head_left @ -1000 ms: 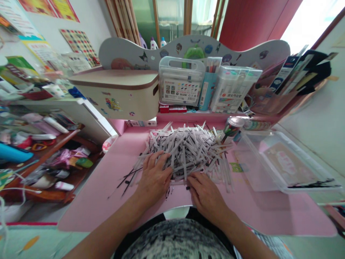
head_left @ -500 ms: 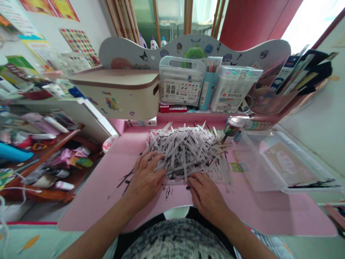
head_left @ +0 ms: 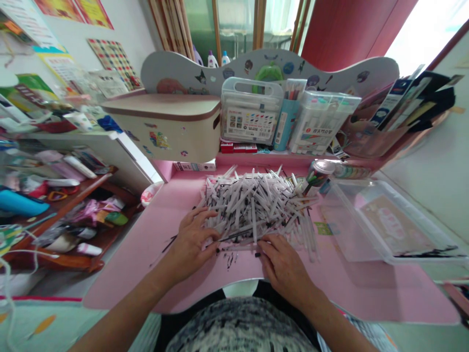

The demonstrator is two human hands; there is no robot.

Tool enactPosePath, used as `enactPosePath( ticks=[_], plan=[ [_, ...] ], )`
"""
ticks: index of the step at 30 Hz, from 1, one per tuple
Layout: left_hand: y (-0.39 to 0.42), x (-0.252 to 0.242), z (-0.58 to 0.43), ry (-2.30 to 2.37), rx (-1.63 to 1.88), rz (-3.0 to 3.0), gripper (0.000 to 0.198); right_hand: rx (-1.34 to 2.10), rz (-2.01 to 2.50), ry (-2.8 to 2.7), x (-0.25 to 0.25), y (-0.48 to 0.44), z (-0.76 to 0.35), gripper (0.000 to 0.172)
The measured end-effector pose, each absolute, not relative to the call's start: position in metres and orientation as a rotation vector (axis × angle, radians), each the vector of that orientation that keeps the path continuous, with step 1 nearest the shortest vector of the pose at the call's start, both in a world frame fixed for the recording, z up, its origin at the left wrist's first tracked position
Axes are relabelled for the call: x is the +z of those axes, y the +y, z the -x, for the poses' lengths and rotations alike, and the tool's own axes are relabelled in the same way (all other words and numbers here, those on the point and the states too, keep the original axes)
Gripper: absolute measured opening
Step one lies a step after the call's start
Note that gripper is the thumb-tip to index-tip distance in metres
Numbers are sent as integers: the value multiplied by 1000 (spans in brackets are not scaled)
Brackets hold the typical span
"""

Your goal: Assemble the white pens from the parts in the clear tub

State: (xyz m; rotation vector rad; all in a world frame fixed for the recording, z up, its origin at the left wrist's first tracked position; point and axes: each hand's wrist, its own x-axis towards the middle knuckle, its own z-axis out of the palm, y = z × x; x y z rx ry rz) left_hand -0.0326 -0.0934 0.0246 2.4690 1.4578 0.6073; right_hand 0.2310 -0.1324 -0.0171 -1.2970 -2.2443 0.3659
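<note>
A heaped pile of slender whitish pens (head_left: 252, 205), with dark thin sticks among them, lies on the pink desk. My left hand (head_left: 196, 239) rests at the pile's lower left edge, fingers apart, with the thumb and forefinger beside a dark thin stick (head_left: 236, 235). At the near edge, my right hand (head_left: 284, 259) has its fingers curled together; a small black end piece (head_left: 257, 254) pokes out at the fingertips, and what it belongs to is hidden. A clear tube (head_left: 238, 248) lies crosswise between both hands. Small black bits (head_left: 230, 261) are scattered just below it.
A clear plastic bin (head_left: 384, 220) stands on the right of the pink desk (head_left: 146, 244), holding brown card and dark sticks. Behind the pile are a can (head_left: 320, 171), a lidded beige box (head_left: 164, 127) and marker cases (head_left: 251, 115). Crowded shelves (head_left: 73, 205) stand to the left.
My left hand has shifted slightly left off the pile, its thumb and forefinger now farther apart. The right hand stays nearly in place. The view has shifted a little.
</note>
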Motion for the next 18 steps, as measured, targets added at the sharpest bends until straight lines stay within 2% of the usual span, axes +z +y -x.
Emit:
enactPosePath(
  ticks=[10,18],
  plan=[
    [-74,36,43,1383,528,-1536,16,382,1301,-2260,-22,-131,-231,24],
    [-65,38,41,1384,544,-1278,20,385,1289,-2262,-21,-129,-229,24]
  ],
)
